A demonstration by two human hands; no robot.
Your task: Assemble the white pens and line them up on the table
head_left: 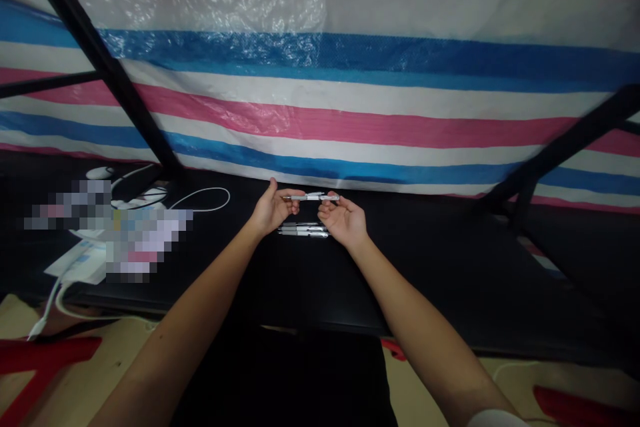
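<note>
Touching the left end of one pen (313, 198): left hand (271, 212), thumb raised, can't tell if gripping. Pen spans both hands, level, toward worktop (425, 267) back edge. Other pens (303, 231) just in front, already side by side; held one not among them. Right hand (347, 221) pinches its right end.

Pale Above, Black Below

The slender left forearm (205, 293) is bare, marked by one small round spot, and the slim-fingered left hand (271, 212) is bare too. The slender right forearm (425, 317) and right hand (344, 219) are likewise uncovered. A whitish, curved sleeve edge (494, 417) rings the right arm. Solid black clothing (295, 383) covers the lap, its details too dark to tell.
</note>
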